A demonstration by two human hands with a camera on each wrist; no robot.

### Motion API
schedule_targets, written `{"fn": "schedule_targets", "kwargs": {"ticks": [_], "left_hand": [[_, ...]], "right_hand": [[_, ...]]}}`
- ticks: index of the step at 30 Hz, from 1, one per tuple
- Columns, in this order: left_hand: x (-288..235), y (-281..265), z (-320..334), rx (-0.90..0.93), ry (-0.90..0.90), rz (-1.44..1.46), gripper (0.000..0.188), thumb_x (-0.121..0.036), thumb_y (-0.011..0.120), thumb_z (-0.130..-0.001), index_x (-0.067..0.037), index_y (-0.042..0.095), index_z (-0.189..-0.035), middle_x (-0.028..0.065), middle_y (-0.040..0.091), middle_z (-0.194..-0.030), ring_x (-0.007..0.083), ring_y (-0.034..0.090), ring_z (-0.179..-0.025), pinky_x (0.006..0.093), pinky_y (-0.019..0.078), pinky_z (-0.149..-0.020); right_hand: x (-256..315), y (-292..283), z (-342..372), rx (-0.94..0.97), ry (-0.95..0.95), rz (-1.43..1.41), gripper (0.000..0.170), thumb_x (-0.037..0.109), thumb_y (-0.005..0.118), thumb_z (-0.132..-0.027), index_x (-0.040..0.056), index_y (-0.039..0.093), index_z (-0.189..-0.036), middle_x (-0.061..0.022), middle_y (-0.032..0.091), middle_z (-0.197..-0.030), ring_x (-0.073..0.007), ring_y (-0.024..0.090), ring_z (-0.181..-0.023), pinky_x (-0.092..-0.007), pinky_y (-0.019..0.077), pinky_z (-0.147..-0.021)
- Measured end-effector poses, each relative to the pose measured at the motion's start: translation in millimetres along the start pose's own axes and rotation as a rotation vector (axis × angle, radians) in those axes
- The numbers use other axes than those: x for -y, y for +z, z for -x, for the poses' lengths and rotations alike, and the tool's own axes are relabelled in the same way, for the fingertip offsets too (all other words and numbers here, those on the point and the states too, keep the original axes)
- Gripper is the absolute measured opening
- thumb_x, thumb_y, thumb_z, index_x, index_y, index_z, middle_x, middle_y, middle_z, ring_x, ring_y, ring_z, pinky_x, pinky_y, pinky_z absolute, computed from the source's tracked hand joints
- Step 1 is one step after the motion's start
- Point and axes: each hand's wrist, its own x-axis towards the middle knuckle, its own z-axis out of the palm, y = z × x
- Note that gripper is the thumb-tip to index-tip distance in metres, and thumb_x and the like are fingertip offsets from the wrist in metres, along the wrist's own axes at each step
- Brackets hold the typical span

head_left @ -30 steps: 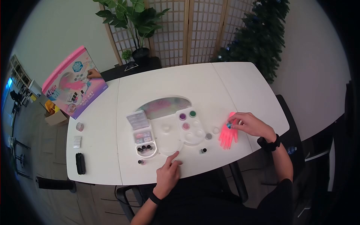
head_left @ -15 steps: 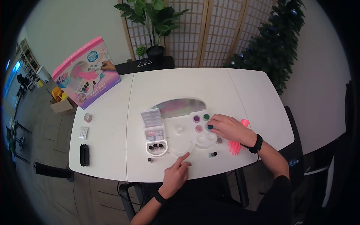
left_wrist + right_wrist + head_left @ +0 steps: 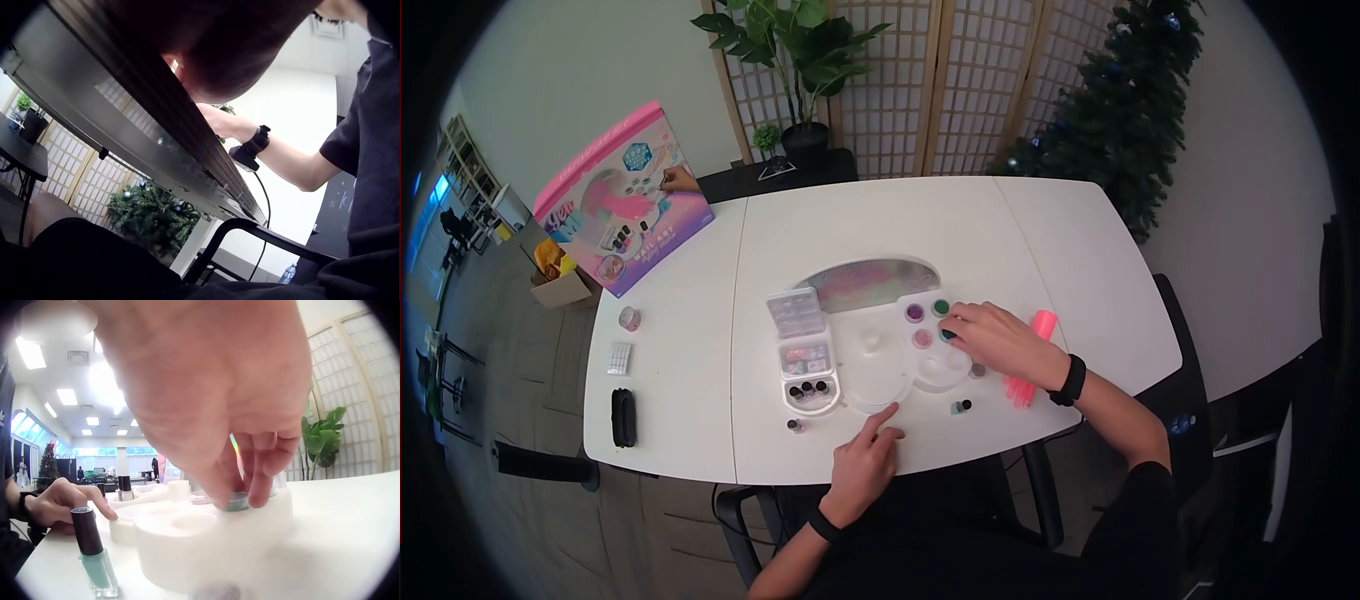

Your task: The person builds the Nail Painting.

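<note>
My right hand [image 3: 1005, 347] pinches a small teal pot [image 3: 236, 501] between thumb and fingers, right at a round recess of the white nail-art station [image 3: 875, 385]. Beside it on the station sit a purple pot [image 3: 914, 313], a green pot [image 3: 941, 308] and a pink pot [image 3: 922, 339]. A pink model hand [image 3: 1020, 392] lies under my right wrist, partly hidden. My left hand [image 3: 865, 468] rests at the table's front, its index finger straight out to the station's front rim. A teal nail polish bottle [image 3: 97, 572] with a black cap is near the station.
An open clear-lidded case [image 3: 805, 355] and several polish bottles [image 3: 809, 390] are at the station's left side, with one more bottle [image 3: 794, 426] in front. Farther left are a small jar [image 3: 629, 319], a black case [image 3: 623, 418] and a large box [image 3: 625, 200].
My right hand has carried the teal pot leftward from over the pink model hand to the station's recess. My left hand keeps its place by the front rim. The head view has shifted.
</note>
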Motion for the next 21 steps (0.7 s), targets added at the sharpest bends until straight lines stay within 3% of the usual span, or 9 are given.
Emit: {"fn": "schedule_targets", "kwargs": {"ticks": [2,5,11,21], "left_hand": [[2,1,0,-0.001,0.010,0.011,0.017,0.002,0.071,-0.089,-0.008,0.072,-0.103,0.0056,0.069,-0.149,0.0232,0.078,-0.078,0.0397,0.0625,-0.063],[0,-2,0,-0.003,0.000,0.012,0.018,0.002,0.071,-0.089,-0.008,0.072,-0.103,0.0055,0.069,-0.149,0.0231,0.078,-0.078,0.0395,0.0624,-0.063],[0,0,0,0.013,-0.005,0.004,0.018,0.002,0.070,-0.089,-0.008,0.072,-0.103,0.0056,0.069,-0.149,0.0232,0.078,-0.078,0.0395,0.0622,-0.063],[-1,-1,1,0.026,-0.029,0.005,0.018,0.002,0.070,-0.089,-0.009,0.071,-0.104,0.0043,0.068,-0.149,0.0226,0.078,-0.079,0.0398,0.0622,-0.063]], "right_hand": [[-1,-1,8,-0.125,-0.061,-0.065,0.020,0.015,0.072,-0.102,-0.0003,0.073,-0.114,-0.0132,0.069,-0.115,-0.0350,0.069,-0.110,-0.0465,0.0541,-0.099],[-2,-9,25,-0.088,0.112,-0.017,0.026,0.022,0.078,-0.099,0.0056,0.074,-0.120,-0.0098,0.069,-0.119,-0.0312,0.066,-0.115,-0.0437,0.0510,-0.100],[-3,13,58,0.063,0.016,0.185,0.024,0.025,0.083,-0.095,0.0099,0.076,-0.112,-0.0036,0.066,-0.114,-0.0231,0.061,-0.111,-0.0400,0.0457,-0.094],[-8,11,66,-0.003,0.010,0.193,0.020,0.021,0.082,-0.093,0.0087,0.076,-0.108,-0.0044,0.068,-0.109,-0.0236,0.063,-0.108,-0.0389,0.0463,-0.093]]}}
